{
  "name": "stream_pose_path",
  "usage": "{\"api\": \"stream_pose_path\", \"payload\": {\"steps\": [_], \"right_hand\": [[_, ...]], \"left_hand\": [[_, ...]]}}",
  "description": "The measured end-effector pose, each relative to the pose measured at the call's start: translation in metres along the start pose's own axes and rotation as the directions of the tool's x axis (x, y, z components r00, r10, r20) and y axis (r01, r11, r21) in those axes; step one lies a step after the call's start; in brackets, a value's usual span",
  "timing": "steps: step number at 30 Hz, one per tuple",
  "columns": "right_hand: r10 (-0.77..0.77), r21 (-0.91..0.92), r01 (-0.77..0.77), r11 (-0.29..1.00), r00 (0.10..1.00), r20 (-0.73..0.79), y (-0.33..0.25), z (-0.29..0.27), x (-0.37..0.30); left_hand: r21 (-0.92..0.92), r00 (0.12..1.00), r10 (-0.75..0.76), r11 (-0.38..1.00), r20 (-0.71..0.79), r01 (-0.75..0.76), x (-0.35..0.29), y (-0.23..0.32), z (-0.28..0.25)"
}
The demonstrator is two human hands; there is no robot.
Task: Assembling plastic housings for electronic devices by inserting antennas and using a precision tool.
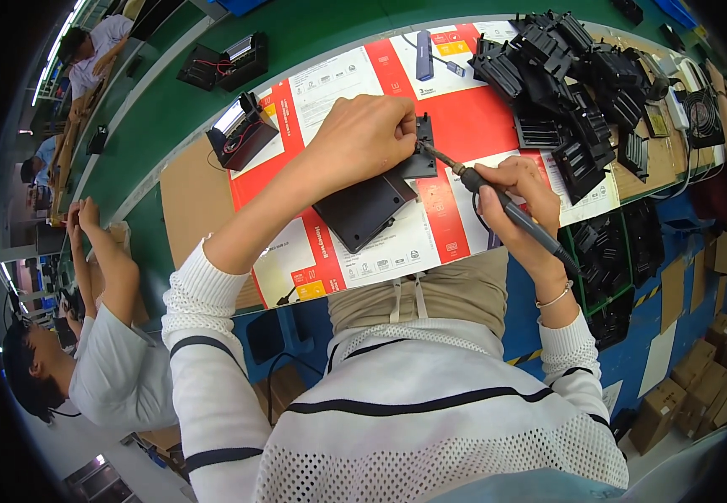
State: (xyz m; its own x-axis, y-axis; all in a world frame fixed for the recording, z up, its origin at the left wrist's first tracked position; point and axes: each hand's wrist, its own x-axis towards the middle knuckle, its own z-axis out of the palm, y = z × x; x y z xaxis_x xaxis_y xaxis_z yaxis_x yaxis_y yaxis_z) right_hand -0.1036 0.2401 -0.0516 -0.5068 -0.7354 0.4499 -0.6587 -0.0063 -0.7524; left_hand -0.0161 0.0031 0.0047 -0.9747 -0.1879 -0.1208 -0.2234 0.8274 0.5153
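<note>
My right hand grips a soldering iron like a pen, its metal tip pointing left toward a small black plastic part. At that part my left hand is closed in a pinch, close by the iron's tip. Whatever lies between those fingertips is too small and hidden to make out. Below my left hand, a larger black plastic housing lies tilted on the printed red and white cardboard sheet, against the small part.
Black plastic parts are heaped on the right. Black units with red wires stand at left, with others beyond. A coiled cable lies far right. Crates of black parts stand below the table edge. Another person sits at left.
</note>
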Motion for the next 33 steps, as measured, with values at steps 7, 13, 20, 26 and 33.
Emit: {"api": "stream_pose_path", "payload": {"steps": [7, 13, 20, 26, 33], "right_hand": [[0.177, 0.225, -0.142, 0.964, 0.973, -0.146, 0.002, 0.009, -0.008], [0.165, 0.261, -0.117, 0.958, 0.971, -0.173, 0.003, 0.001, -0.012], [0.066, 0.143, -0.027, 0.989, 0.959, -0.277, 0.017, 0.005, -0.014], [-0.068, 0.062, 0.093, 0.994, 0.942, -0.328, 0.008, 0.001, -0.012], [-0.136, -0.004, 0.146, 0.989, 0.909, -0.393, 0.007, 0.005, -0.009]], "left_hand": [[0.027, 1.000, 0.020, 0.999, -0.010, -0.020, 0.000, -0.002, 0.001], [0.030, 0.998, 0.059, 0.998, -0.021, -0.058, 0.004, 0.005, -0.003], [0.012, 0.996, 0.086, 0.996, -0.004, -0.086, 0.003, -0.007, 0.002], [-0.379, 0.999, -0.011, 0.925, -0.041, -0.005, 0.034, -0.036, -0.049], [0.111, 0.637, 0.086, 0.994, -0.766, 0.000, 0.094, -0.073, -0.078]]}}
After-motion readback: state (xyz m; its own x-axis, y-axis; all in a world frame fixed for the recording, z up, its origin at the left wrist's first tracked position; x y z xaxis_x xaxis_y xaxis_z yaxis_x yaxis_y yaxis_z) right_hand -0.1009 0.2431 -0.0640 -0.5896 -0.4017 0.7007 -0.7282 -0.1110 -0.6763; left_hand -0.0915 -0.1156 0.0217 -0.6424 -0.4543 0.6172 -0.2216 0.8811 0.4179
